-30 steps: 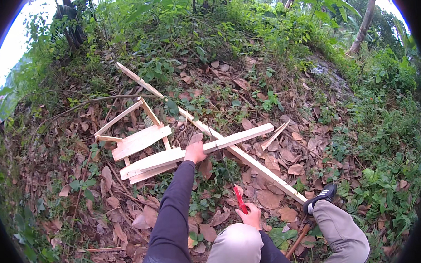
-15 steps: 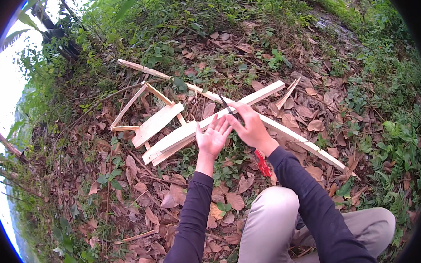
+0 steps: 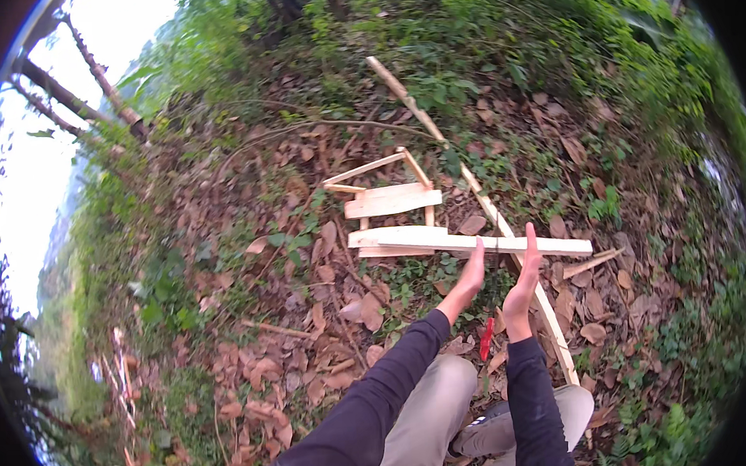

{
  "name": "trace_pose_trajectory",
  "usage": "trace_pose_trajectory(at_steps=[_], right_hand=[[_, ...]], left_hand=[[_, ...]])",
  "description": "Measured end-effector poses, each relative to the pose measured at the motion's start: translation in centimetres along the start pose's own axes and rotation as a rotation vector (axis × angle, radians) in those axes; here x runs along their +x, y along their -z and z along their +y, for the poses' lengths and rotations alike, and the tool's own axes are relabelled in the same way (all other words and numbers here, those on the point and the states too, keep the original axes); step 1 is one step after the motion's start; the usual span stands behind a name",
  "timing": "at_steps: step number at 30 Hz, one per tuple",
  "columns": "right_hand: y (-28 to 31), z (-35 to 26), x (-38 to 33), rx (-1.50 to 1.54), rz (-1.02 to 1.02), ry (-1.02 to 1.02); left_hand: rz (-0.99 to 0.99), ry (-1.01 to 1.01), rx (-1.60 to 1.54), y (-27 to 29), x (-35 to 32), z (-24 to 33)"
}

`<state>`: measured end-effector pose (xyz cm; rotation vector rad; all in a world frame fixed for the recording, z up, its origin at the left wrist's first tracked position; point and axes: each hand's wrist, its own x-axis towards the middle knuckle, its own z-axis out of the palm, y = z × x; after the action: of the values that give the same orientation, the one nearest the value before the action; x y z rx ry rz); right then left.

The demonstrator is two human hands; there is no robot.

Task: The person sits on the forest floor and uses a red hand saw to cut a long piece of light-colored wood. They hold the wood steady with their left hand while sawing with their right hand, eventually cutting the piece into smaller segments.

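My left hand (image 3: 468,277) is open, its flat fingers stretched upward beside a pale wooden board (image 3: 551,246). Facing it, palm inward, my right hand (image 3: 521,286) is also open and flat, with a gap between the two. Neither holds anything; I cannot tell whether the fingertips touch the board. That board lies across a long thin wooden strip (image 3: 555,333). A red handle (image 3: 486,339) of some tool shows on the ground just below and between my hands; most of the tool is hidden. Left of my hands sits a small wooden frame with a short plank (image 3: 392,202) across it.
Brown dry leaves (image 3: 360,310) and low plants cover the sloping ground. A wood offcut (image 3: 594,262) lies right of the board, and a stick (image 3: 278,329) lies to the left. My bent knee (image 3: 448,379) is close below my hands. Bare branches (image 3: 103,78) stand at upper left.
My view has turned, so the wood sits differently in it. My left hand was palm up with the right hand angled above it; now both are upright and flat, palms facing.
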<state>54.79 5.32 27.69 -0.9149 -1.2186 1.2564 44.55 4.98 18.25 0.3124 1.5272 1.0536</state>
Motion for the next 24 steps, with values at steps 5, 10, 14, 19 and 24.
trace_pose_trajectory(at_steps=[5, 10, 14, 19, 24], right_hand=[[10.3, 1.5, -3.1, -0.975, -0.383, -0.494], [16.9, -21.3, -6.2, -0.846, -0.421, -0.192], [15.8, -41.7, -7.3, -0.773, -0.719, -0.558], [8.0, -55.4, -8.5, -0.438, -1.324, -1.071], [3.7, -57.9, -8.4, -0.469, -1.431, -0.739]], left_hand=[[-0.185, 0.083, -0.034, -4.0, -16.5, 12.5], [0.032, -0.288, 0.522, 5.1, -35.5, 18.9], [-0.245, -0.067, 0.721, 8.6, -50.0, 25.2], [-0.762, -0.010, 0.726, 8.2, -59.0, 31.7], [-0.901, -0.177, 0.735, 9.2, -60.7, 33.2]])
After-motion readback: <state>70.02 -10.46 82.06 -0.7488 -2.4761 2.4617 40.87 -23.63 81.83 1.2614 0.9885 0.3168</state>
